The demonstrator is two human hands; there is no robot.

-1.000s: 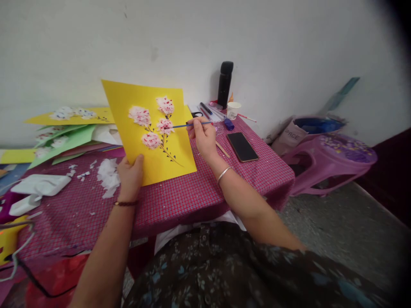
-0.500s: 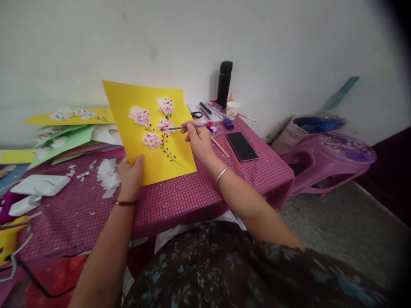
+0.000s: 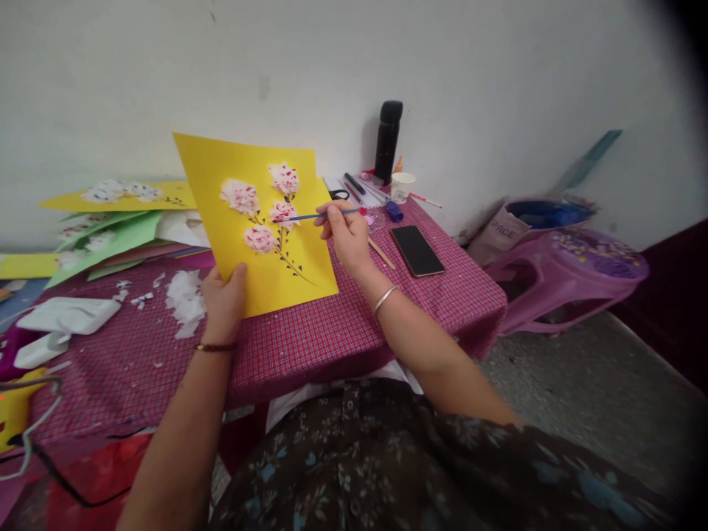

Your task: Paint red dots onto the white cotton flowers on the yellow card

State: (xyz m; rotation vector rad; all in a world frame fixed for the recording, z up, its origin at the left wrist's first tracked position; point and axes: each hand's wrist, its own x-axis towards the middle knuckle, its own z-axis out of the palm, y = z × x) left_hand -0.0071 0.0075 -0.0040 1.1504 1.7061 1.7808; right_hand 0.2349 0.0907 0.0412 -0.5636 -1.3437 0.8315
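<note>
My left hand (image 3: 224, 301) grips the lower left edge of a yellow sheet of paper (image 3: 204, 166), tilted up above the table. On the sheet are several white tissue flowers (image 3: 240, 197) dotted with red, along a painted stem with small dark leaves. Between the fingertips of my right hand (image 3: 346, 234) is a thin blue paintbrush (image 3: 310, 217). Its tip lies at the middle right flower; whether it touches cannot be made out. White crumpled tissue (image 3: 186, 302) lies on the cloth beside my left hand.
On the checked tablecloth (image 3: 310, 335) are a phone (image 3: 417, 251), a wooden stick (image 3: 381, 253), a blue cap (image 3: 394, 212), a paper cup (image 3: 401, 189) and a black bottle (image 3: 388, 144). Green sheets (image 3: 127, 232) and a white device (image 3: 71, 316) lie left. A purple stool (image 3: 553, 295) stands right.
My right hand and the brush have shifted slightly right, and the brush tip is a little higher. The yellow sheet stays in my left hand, nearly unmoved.
</note>
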